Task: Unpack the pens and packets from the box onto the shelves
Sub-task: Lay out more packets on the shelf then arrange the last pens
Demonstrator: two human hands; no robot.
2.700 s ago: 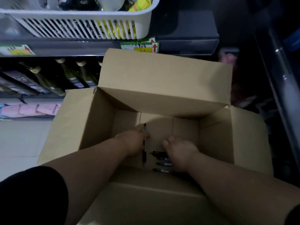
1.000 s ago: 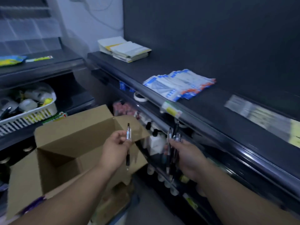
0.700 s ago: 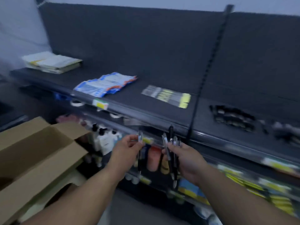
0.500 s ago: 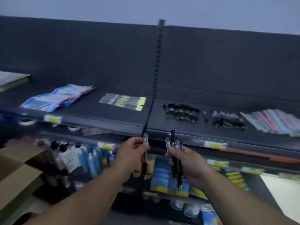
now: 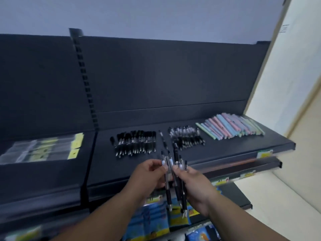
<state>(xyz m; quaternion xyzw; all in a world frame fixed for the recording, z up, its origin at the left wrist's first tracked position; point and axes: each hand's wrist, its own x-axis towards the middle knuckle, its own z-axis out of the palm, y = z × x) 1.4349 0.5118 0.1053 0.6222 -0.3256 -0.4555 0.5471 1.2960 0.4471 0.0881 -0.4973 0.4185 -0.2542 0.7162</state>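
Pens [image 5: 178, 193] stand upright, tips down, bunched between both grips. The right grip [image 5: 195, 186] curls round most of them, and the left grip [image 5: 147, 176] pinches one at the bunch's left edge. Just beyond, rows of black pens [image 5: 135, 143] lie on the shelf [image 5: 225, 153].

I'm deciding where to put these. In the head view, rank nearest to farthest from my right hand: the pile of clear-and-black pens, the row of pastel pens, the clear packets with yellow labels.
1. Pile of clear-and-black pens, just beyond the right hand.
2. Row of pastel pens, farther right.
3. Clear packets with yellow labels, far left.
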